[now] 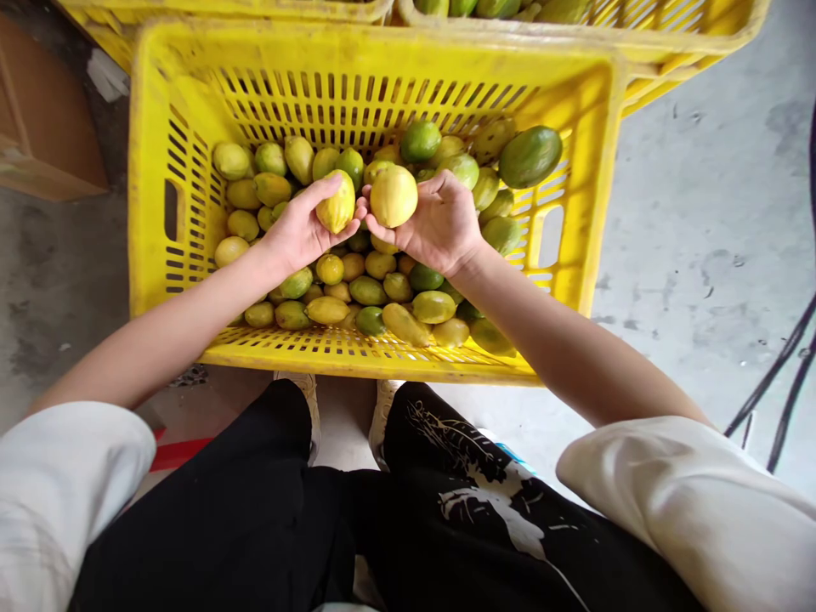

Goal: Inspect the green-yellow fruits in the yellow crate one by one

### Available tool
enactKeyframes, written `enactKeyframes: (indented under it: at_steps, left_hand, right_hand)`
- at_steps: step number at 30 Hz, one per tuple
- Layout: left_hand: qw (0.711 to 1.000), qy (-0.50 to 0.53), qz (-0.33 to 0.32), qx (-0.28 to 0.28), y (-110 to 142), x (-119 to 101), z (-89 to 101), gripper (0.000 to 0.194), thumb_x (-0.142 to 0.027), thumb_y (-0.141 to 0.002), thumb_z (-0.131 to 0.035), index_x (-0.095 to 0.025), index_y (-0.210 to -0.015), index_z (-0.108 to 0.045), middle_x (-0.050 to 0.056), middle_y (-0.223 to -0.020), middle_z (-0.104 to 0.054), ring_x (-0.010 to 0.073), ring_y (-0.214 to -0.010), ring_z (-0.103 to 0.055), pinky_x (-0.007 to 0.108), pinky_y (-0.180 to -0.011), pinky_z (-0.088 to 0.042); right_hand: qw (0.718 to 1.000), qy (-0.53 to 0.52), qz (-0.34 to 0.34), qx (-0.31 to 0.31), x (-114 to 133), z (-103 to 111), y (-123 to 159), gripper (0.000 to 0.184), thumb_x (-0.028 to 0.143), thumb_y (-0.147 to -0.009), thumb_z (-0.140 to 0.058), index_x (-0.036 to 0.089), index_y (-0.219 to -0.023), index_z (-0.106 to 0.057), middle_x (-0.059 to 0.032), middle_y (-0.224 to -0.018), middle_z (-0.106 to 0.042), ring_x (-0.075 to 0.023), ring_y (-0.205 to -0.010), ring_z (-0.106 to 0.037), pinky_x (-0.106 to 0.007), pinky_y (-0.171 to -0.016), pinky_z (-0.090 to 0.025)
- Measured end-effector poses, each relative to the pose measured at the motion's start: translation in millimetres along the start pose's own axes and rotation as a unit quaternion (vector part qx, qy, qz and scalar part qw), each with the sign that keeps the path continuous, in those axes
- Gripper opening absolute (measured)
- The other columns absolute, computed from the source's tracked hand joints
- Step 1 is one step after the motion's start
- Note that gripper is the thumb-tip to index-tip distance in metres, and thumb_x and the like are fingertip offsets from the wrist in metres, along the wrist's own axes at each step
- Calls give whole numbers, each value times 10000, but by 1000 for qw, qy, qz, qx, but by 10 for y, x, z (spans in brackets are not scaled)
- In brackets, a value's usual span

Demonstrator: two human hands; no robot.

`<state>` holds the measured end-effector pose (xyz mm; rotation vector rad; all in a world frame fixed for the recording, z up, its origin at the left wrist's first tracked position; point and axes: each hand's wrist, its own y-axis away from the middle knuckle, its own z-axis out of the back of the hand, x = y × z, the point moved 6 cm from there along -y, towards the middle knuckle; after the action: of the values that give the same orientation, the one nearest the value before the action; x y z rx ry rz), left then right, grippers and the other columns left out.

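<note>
A yellow slatted plastic crate (pixel 148 170) stands on the floor in front of my knees, holding several green and yellow fruits. My left hand (pixel 297 234) is closed around a pale yellow oval fruit (pixel 337 204) above the pile. My right hand (pixel 443 225) is closed around a rounder yellow fruit (pixel 393 195). The two hands meet at the fingertips over the middle of the crate. A large dark green fruit (pixel 529 155) lies in the crate's far right corner.
Two more yellow crates (pixel 669 38) stand behind, one with green fruit. A brown cardboard box (pixel 44 119) sits at the left. Grey concrete floor (pixel 701 212) lies to the right, with black cables (pixel 781 374) at the right edge.
</note>
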<state>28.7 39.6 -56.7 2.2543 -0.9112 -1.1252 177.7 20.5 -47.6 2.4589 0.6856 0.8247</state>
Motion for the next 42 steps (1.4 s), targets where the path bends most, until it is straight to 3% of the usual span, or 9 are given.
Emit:
enactKeyframes:
  at_steps: [8, 13, 16, 19, 23, 28, 32, 38, 42]
  left_hand:
    - [996, -78, 23, 22, 31, 173, -14, 89, -240, -1101, -601, -212, -1074, -681, 10, -856, -772, 167, -881, -815, 227, -736, -631]
    - [995, -82, 25, 49, 13, 184, -77, 189, -255, -1135, -549, -193, -1008, -675, 34, -870, -793, 164, -872, -798, 235, -770, -636]
    - [998, -52, 33, 31, -14, 147, -68, 317, -322, -1178, -447, -185, -1033, -694, 44, -847, -778, 212, -1018, -802, 301, -905, -648]
    - [999, -25, 43, 12, -10, 101, -76, 420, -335, -1185, -349, -155, -1120, -723, 73, -844, -771, 281, -1213, -769, 373, -1029, -626]
    - [1000, -16, 26, 1, 11, 36, -98, 342, -222, -1141, -393, -176, -1205, -726, 69, -940, -808, 274, -1281, -735, 377, -1096, -597]
    - [999, -24, -24, 25, 21, -64, -89, 254, -176, -1137, -466, -237, -1169, -710, 13, -1036, -803, 203, -1186, -772, 292, -919, -628]
    - [997, -58, -45, 38, 39, -118, -59, 190, -173, -1058, -657, -326, -1133, -741, -16, -1045, -793, 207, -1162, -782, 273, -841, -601]
    - [990, -87, -40, 102, 61, -66, -84, 269, -63, -978, -653, -299, -1098, -702, -81, -1079, -762, 137, -879, -734, 278, -752, -561]
    - [991, -86, -18, 105, 56, -1, -76, 445, -43, -910, -691, -365, -1218, -697, -92, -1062, -772, 182, -1077, -745, 325, -979, -571]
  right_hand:
    - [998, 62, 7, -13, -105, 130, -72, 183, 430, -973, -619, 255, -1010, -659, 14, -784, -701, -158, -709, -610, -252, -661, -573]
    - [997, 65, 44, 9, -50, 152, -96, 181, 368, -882, -715, 302, -1039, -653, 35, -830, -711, -193, -823, -667, -282, -727, -602]
    - [997, 62, 50, 18, -37, 141, -106, 243, 286, -854, -753, 315, -1070, -647, 35, -869, -733, -198, -799, -672, -283, -667, -590]
    - [998, 58, 32, -6, -37, 130, -103, 129, 353, -941, -665, 300, -1057, -652, 7, -869, -746, -216, -843, -713, -286, -646, -602]
    - [999, 30, 31, -20, 11, 67, -59, 263, 425, -1023, -478, 257, -1066, -676, -35, -906, -775, -234, -968, -767, -278, -677, -652]
    - [999, -15, 34, -29, 55, 40, -22, 425, 281, -1044, -260, 200, -1110, -672, -68, -987, -832, -166, -936, -788, -260, -812, -688]
    - [999, -5, 8, -49, 22, 50, -23, 539, 349, -1090, -192, 175, -1109, -702, -36, -940, -833, -142, -867, -794, -214, -767, -672]
    - [999, 40, 1, -20, -48, 25, 11, 248, 284, -1108, -441, 202, -1093, -674, -24, -821, -751, -149, -654, -710, -206, -596, -652]
    - [998, 61, 4, 8, -57, 29, 7, 148, 198, -1021, -521, 244, -1097, -639, 3, -939, -740, -130, -695, -697, -192, -621, -626]
